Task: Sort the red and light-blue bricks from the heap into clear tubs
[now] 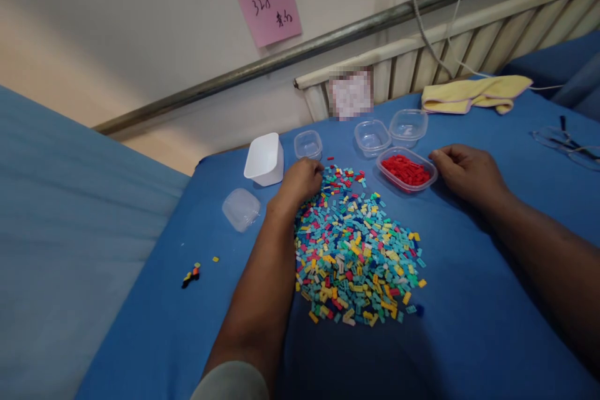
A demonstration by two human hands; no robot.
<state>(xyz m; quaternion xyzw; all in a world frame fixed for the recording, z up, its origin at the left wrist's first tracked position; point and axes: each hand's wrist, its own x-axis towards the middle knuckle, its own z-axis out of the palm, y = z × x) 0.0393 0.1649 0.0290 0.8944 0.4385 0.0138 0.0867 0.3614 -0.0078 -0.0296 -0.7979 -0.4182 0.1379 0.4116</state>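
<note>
A heap of small toy building bricks point(356, 244) in turquoise, yellow, blue, red and other colours spreads over the blue cloth. My left hand point(301, 182) is at the heap's far left edge, fingers curled down and closed; what they pinch, if anything, is hidden. Right of the heap's far end sits a clear plastic container point(392, 184) with many red bricks point(405, 170) inside. At its right rim is my right hand point(471, 174), thumb and fingers closed on the edge.
Behind the heap stand a white tub point(264, 160) and clear containers point(308, 145), point(372, 137), point(409, 127). A clear lid point(241, 209) lies at left, near several loose bricks point(191, 275). A yellow cloth point(475, 94) and glasses point(569, 144) are at right.
</note>
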